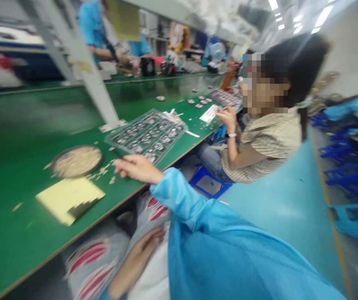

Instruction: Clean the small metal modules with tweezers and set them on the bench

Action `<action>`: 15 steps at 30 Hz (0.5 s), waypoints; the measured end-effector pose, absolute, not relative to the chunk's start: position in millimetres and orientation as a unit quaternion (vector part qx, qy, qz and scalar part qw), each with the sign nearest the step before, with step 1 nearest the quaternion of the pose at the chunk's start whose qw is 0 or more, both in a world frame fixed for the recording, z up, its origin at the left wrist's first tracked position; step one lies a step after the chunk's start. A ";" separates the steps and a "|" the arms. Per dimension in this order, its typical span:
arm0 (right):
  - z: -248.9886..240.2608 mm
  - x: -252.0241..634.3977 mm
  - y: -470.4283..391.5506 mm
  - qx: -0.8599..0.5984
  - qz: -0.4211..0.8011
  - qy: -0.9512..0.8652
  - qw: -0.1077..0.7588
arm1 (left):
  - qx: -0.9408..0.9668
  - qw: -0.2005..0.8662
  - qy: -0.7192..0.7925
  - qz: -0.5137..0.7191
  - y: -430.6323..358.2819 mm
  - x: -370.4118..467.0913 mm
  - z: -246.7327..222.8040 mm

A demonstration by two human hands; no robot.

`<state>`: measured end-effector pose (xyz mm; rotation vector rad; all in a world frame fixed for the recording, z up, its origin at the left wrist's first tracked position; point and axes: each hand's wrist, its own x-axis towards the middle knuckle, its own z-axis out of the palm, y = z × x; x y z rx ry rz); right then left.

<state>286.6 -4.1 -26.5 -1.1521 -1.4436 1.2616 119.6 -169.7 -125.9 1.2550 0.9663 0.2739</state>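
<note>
Above the front part of the green table, my right hand point(138, 167) has its fingers closed on a thin dark tool point(118, 154), blurred, perhaps tweezers. Just beyond it lies a clear plastic tray point(163, 153) with rows of small dark and silvery parts. To the left of the hand is a round dark dish point(100, 160) full of small beige pieces point(79, 160), with more pieces scattered beside it. A yellow sheet of paper point(63, 196) with a folded corner lies in front of the dish. My left hand point(149, 241) rests on my lap, fingers loosely stretched, holding nothing visible.
A co-worker point(266, 141) sits to the right at the same green table point(16, 162), hands raised over small parts. A slanting pale post point(100, 96) rises behind the tray. Blue stools point(351, 179) stand at the far right. Another person point(93, 29) works across the table.
</note>
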 end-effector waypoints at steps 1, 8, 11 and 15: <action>-31.7 283.7 -2.8 -0.447 0.516 -0.574 0.451 | 0.570 0.693 0.422 0.127 -172.1 120.5 -121.1; -38.4 275.5 -2.1 -0.398 0.541 -0.565 0.478 | 0.531 0.730 0.396 0.164 -183.1 120.8 -121.9; -35.9 274.5 -3.9 -0.404 0.536 -0.574 0.469 | 0.520 0.737 0.399 0.170 -184.2 122.0 -119.8; -28.2 275.1 -5.7 -0.426 0.531 -0.579 0.449 | 0.508 0.734 0.422 0.160 -184.6 122.5 -118.6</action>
